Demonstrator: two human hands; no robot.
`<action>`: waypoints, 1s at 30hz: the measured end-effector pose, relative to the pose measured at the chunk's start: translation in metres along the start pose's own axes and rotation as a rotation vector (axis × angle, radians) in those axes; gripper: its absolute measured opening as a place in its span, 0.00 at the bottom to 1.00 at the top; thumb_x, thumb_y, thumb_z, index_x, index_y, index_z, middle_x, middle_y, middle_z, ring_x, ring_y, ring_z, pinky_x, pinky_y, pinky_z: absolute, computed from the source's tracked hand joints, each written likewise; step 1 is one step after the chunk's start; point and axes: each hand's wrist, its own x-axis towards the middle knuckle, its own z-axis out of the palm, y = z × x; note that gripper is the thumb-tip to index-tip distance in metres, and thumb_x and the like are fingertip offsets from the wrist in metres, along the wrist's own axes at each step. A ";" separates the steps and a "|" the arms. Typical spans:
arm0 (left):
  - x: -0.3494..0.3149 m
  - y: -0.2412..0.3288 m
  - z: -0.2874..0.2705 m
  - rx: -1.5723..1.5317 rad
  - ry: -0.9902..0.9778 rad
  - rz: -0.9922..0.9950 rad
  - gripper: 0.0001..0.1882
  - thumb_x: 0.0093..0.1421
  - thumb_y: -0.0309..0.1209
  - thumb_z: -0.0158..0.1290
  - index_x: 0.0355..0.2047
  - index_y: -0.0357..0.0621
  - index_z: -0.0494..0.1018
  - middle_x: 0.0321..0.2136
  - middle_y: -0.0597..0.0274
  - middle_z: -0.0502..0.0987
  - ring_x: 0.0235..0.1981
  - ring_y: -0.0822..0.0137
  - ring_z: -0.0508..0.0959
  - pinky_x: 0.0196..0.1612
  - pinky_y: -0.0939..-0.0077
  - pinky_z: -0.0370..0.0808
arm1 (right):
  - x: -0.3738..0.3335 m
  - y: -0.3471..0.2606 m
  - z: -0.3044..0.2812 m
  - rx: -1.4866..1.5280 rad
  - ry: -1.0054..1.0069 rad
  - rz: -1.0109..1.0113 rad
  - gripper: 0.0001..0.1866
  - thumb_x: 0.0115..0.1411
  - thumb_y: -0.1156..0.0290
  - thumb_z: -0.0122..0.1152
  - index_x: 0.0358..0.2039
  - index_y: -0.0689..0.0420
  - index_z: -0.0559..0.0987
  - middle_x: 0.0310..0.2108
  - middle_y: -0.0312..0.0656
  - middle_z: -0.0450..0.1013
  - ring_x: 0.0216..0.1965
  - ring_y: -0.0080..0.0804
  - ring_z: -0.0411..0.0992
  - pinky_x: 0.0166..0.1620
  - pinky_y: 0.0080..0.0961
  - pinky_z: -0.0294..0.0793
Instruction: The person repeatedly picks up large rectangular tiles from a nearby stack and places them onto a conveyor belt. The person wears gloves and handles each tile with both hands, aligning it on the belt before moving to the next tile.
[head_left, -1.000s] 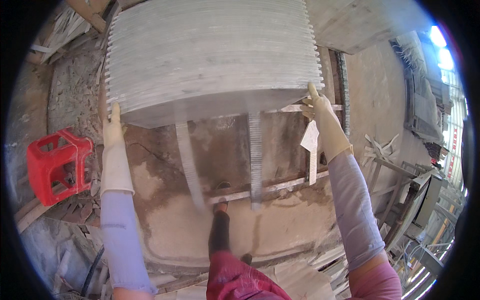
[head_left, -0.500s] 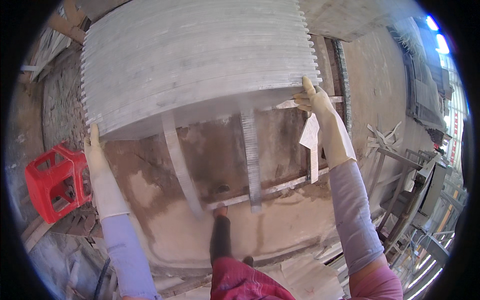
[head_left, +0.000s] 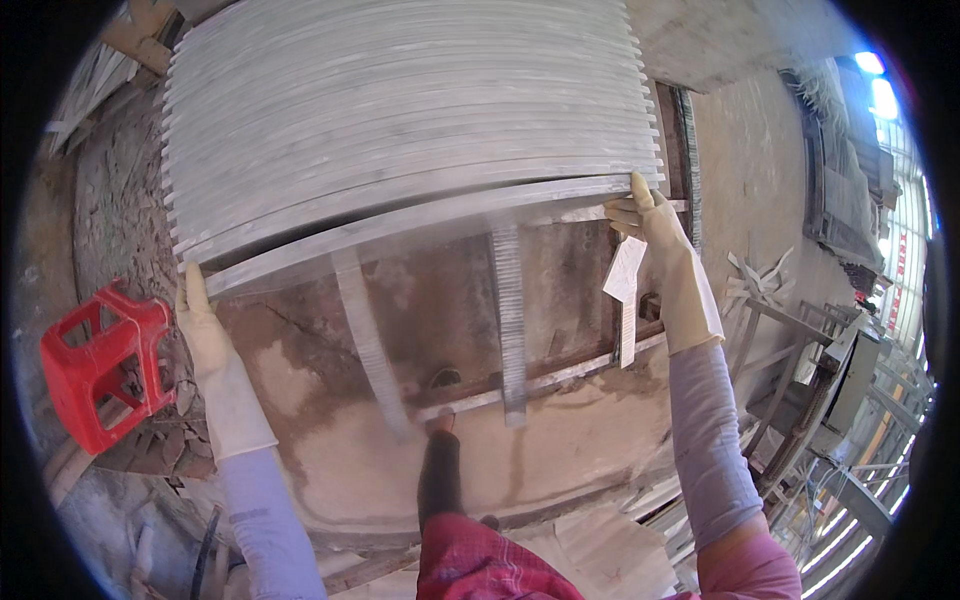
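A row of long grey-white slabs (head_left: 410,110) stands packed closely together. The frontmost slab (head_left: 420,222) leans slightly away from them, a thin dark gap behind its top edge. At its left end my left hand (head_left: 203,325), in a cream rubber glove, grips the corner with the thumb up. My right hand (head_left: 655,225), gloved the same way, clasps the opposite end, thumb on top and fingers curled at the front. The undersides of both grips are partly hidden.
Below the slabs lie two ridged strips (head_left: 508,330) and a crossbar (head_left: 550,382). A red plastic stool (head_left: 105,365) lies tipped at left. White offcuts (head_left: 628,275) are near my right forearm; a metal frame (head_left: 830,400) stands at right. My foot (head_left: 440,425) is near the crossbar.
The front slab has come away from the row toward me, opening a dark gap behind it. Both hands have moved slightly nearer with it.
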 end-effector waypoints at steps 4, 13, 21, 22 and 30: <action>-0.001 0.007 -0.002 0.042 -0.020 -0.043 0.28 0.56 0.48 0.51 0.46 0.35 0.66 0.40 0.59 0.71 0.42 0.70 0.70 0.46 0.75 0.65 | -0.006 -0.002 0.002 0.034 0.008 0.033 0.35 0.56 0.46 0.53 0.50 0.65 0.63 0.42 0.54 0.69 0.41 0.41 0.72 0.44 0.33 0.74; 0.003 0.009 -0.017 0.190 -0.186 -0.073 0.41 0.53 0.55 0.49 0.54 0.31 0.59 0.50 0.53 0.65 0.51 0.64 0.65 0.54 0.71 0.61 | -0.009 -0.012 0.024 -0.010 0.178 0.146 0.36 0.51 0.39 0.54 0.43 0.61 0.70 0.34 0.44 0.71 0.35 0.33 0.71 0.39 0.31 0.75; 0.009 -0.005 -0.032 0.006 -0.272 -0.064 0.16 0.53 0.45 0.55 0.28 0.45 0.71 0.30 0.66 0.73 0.36 0.72 0.70 0.43 0.77 0.64 | -0.024 -0.022 0.032 -0.046 0.248 0.068 0.37 0.52 0.43 0.56 0.48 0.65 0.65 0.39 0.46 0.67 0.44 0.37 0.67 0.48 0.34 0.68; 0.011 -0.006 -0.033 0.010 -0.273 -0.050 0.15 0.52 0.44 0.55 0.27 0.45 0.71 0.30 0.66 0.73 0.36 0.72 0.71 0.43 0.76 0.64 | -0.026 -0.023 0.034 -0.044 0.247 0.078 0.39 0.52 0.43 0.56 0.51 0.65 0.64 0.42 0.47 0.66 0.46 0.38 0.66 0.49 0.35 0.68; 0.020 -0.010 -0.037 0.046 -0.310 -0.060 0.14 0.52 0.42 0.56 0.30 0.45 0.70 0.31 0.65 0.74 0.36 0.71 0.72 0.44 0.73 0.67 | -0.030 -0.024 0.036 -0.063 0.275 0.034 0.41 0.50 0.43 0.59 0.51 0.67 0.63 0.43 0.50 0.67 0.46 0.39 0.67 0.47 0.35 0.69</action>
